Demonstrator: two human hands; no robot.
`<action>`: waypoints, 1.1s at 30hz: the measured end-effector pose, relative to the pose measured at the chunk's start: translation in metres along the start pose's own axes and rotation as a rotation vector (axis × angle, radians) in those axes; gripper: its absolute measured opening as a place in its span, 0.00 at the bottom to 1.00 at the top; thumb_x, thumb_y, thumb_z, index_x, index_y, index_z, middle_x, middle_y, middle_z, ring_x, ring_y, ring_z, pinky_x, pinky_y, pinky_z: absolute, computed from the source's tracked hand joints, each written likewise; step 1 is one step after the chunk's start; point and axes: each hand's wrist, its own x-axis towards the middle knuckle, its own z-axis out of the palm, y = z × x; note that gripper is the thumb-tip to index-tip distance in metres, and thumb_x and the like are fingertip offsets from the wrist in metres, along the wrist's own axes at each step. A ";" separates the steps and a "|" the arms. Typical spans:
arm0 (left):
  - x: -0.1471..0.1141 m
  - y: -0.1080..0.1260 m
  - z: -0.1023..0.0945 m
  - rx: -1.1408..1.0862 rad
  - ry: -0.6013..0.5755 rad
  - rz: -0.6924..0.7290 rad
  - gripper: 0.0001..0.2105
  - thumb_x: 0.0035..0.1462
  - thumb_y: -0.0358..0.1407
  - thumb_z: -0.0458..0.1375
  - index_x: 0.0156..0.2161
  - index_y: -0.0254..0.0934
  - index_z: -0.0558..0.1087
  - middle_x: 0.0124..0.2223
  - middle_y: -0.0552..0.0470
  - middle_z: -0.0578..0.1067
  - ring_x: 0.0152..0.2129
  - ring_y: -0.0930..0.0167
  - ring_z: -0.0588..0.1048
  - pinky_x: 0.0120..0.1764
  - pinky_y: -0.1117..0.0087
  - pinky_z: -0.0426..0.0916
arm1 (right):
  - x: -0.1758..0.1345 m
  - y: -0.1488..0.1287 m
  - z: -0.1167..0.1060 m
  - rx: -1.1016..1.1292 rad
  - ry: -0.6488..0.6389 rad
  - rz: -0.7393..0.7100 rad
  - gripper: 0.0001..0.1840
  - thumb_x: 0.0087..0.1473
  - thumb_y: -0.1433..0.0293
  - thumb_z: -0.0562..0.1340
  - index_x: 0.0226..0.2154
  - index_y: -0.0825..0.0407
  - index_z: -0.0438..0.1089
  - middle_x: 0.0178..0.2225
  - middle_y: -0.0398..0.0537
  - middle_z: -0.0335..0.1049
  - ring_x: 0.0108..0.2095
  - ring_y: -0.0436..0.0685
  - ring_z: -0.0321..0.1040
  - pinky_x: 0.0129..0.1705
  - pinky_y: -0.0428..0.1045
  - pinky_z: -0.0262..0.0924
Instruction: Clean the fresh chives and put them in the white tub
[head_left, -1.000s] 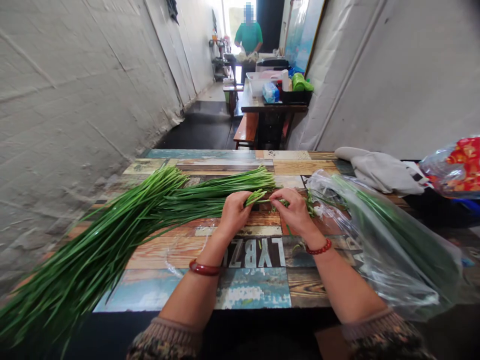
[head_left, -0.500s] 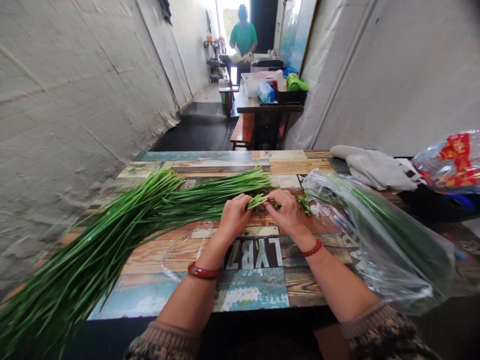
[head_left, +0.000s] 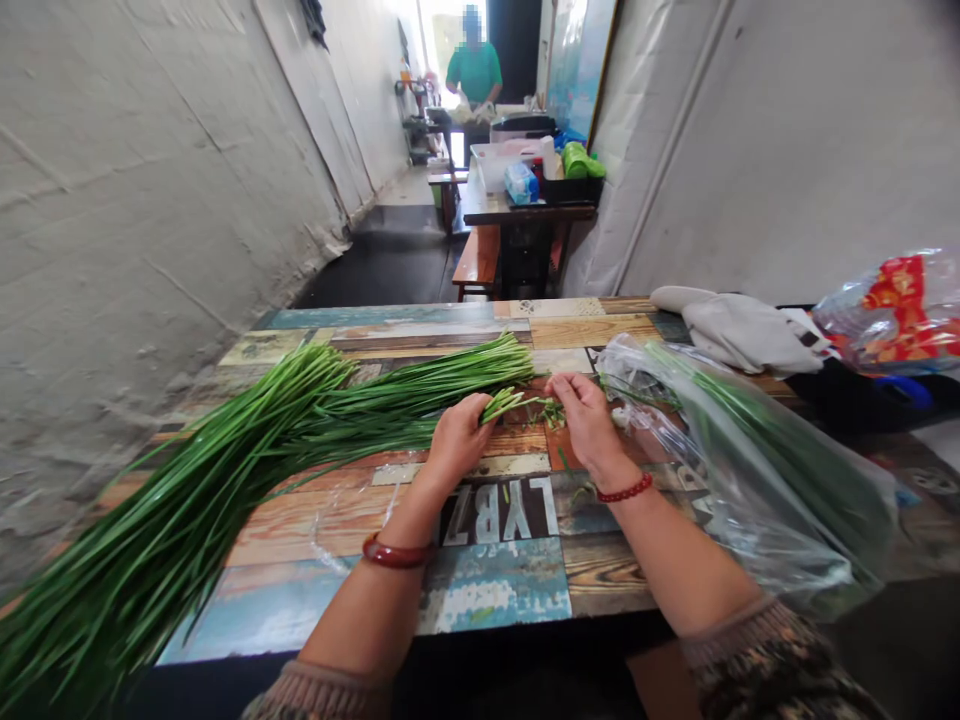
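Observation:
My left hand [head_left: 459, 437] is closed round a small bunch of garlic chives [head_left: 501, 402], whose pale cut ends point right. Just right of those ends, my right hand [head_left: 586, 415] is pinched, thumb against fingertips; what sits in the pinch is too small to make out. Small green scraps [head_left: 553, 412] lie on the table between the hands. Behind the left hand stretches a loose row of chives [head_left: 420, 385]. A large heap of chives [head_left: 187, 480] spreads over the left side and hangs past the front edge.
A clear plastic bag [head_left: 795, 500] with more long greens lies at the right. Behind it are a pale cloth [head_left: 739, 325] and a red-printed plastic package [head_left: 900, 310]. Beyond the patchwork-patterned table [head_left: 495, 590], a person in green [head_left: 474, 68] stands behind another table [head_left: 529, 212].
My right hand has drawn away from the chive ends to the right, leaving a gap. The left hand still grips the bunch. The whole view has shifted slightly.

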 end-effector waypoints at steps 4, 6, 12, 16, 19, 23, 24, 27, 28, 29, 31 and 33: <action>0.001 0.000 -0.002 -0.045 0.003 -0.049 0.11 0.63 0.41 0.49 0.34 0.38 0.69 0.31 0.54 0.71 0.28 0.72 0.67 0.33 0.74 0.58 | 0.007 -0.007 -0.014 -0.355 -0.146 -0.197 0.15 0.59 0.63 0.55 0.23 0.50 0.67 0.25 0.43 0.69 0.31 0.54 0.65 0.38 0.50 0.58; 0.001 0.000 -0.003 -0.057 -0.001 -0.068 0.11 0.62 0.41 0.50 0.35 0.38 0.69 0.30 0.55 0.71 0.28 0.73 0.66 0.33 0.75 0.58 | 0.007 -0.007 -0.016 -0.538 -0.161 -0.319 0.08 0.55 0.69 0.58 0.26 0.50 0.68 0.29 0.45 0.70 0.35 0.56 0.67 0.43 0.52 0.59; -0.001 0.000 -0.002 -0.062 -0.025 -0.082 0.10 0.62 0.40 0.50 0.35 0.39 0.70 0.29 0.56 0.71 0.27 0.73 0.67 0.32 0.75 0.59 | 0.002 -0.006 -0.012 -0.674 -0.280 -0.501 0.08 0.53 0.74 0.61 0.37 0.48 0.71 0.40 0.47 0.73 0.44 0.59 0.67 0.48 0.55 0.59; -0.001 0.001 -0.003 -0.051 -0.059 -0.086 0.09 0.60 0.39 0.51 0.34 0.39 0.70 0.29 0.56 0.71 0.27 0.73 0.67 0.32 0.75 0.58 | -0.002 -0.008 -0.010 -0.799 -0.375 -0.557 0.02 0.55 0.70 0.62 0.32 0.47 0.72 0.38 0.46 0.74 0.43 0.59 0.66 0.49 0.55 0.55; -0.002 0.002 -0.004 -0.067 -0.092 -0.089 0.09 0.60 0.39 0.51 0.33 0.38 0.70 0.28 0.56 0.70 0.26 0.73 0.66 0.31 0.75 0.58 | -0.003 -0.004 -0.009 -0.786 -0.384 -0.582 0.05 0.59 0.70 0.59 0.32 0.48 0.70 0.37 0.47 0.73 0.42 0.58 0.65 0.48 0.54 0.55; -0.002 0.002 -0.006 -0.117 -0.124 -0.044 0.09 0.59 0.40 0.53 0.34 0.37 0.71 0.30 0.56 0.71 0.28 0.73 0.67 0.32 0.75 0.59 | 0.000 0.010 -0.007 -0.718 -0.376 -0.572 0.07 0.60 0.70 0.55 0.33 0.50 0.68 0.35 0.48 0.71 0.40 0.58 0.65 0.45 0.54 0.56; -0.001 0.001 -0.006 -0.132 -0.123 -0.031 0.09 0.58 0.40 0.54 0.35 0.37 0.71 0.31 0.56 0.71 0.29 0.73 0.67 0.33 0.75 0.59 | 0.001 0.013 -0.005 -0.688 -0.370 -0.562 0.07 0.60 0.70 0.55 0.33 0.50 0.68 0.35 0.48 0.70 0.39 0.58 0.65 0.44 0.53 0.57; 0.000 -0.002 -0.005 -0.162 -0.102 -0.020 0.09 0.58 0.40 0.55 0.35 0.36 0.71 0.31 0.56 0.71 0.29 0.73 0.67 0.34 0.75 0.60 | 0.001 0.016 -0.001 -0.607 -0.333 -0.528 0.07 0.61 0.70 0.54 0.33 0.49 0.66 0.34 0.48 0.69 0.38 0.58 0.65 0.43 0.53 0.59; 0.000 -0.002 -0.004 -0.166 -0.098 -0.022 0.10 0.58 0.41 0.54 0.34 0.35 0.71 0.30 0.56 0.71 0.29 0.73 0.67 0.33 0.75 0.59 | 0.000 0.015 0.000 -0.595 -0.318 -0.519 0.07 0.60 0.70 0.54 0.33 0.49 0.66 0.34 0.48 0.69 0.38 0.58 0.65 0.43 0.53 0.59; 0.001 -0.003 -0.004 -0.169 -0.102 -0.023 0.11 0.60 0.41 0.53 0.33 0.35 0.71 0.29 0.56 0.70 0.28 0.74 0.66 0.33 0.75 0.59 | -0.001 0.014 0.001 -0.594 -0.308 -0.514 0.07 0.60 0.71 0.54 0.33 0.49 0.66 0.34 0.48 0.69 0.38 0.58 0.64 0.43 0.53 0.59; 0.002 -0.003 -0.002 -0.169 -0.119 -0.025 0.14 0.61 0.42 0.51 0.30 0.35 0.70 0.27 0.57 0.68 0.27 0.74 0.64 0.31 0.75 0.58 | -0.002 0.011 0.002 -0.608 -0.299 -0.518 0.07 0.60 0.70 0.54 0.33 0.48 0.66 0.34 0.48 0.69 0.39 0.58 0.64 0.44 0.53 0.58; 0.002 -0.002 -0.002 -0.160 -0.130 -0.044 0.15 0.61 0.43 0.50 0.29 0.35 0.69 0.26 0.57 0.66 0.26 0.74 0.63 0.30 0.75 0.56 | -0.002 0.008 0.001 -0.616 -0.292 -0.518 0.08 0.61 0.70 0.53 0.32 0.48 0.65 0.33 0.48 0.69 0.39 0.58 0.64 0.45 0.54 0.58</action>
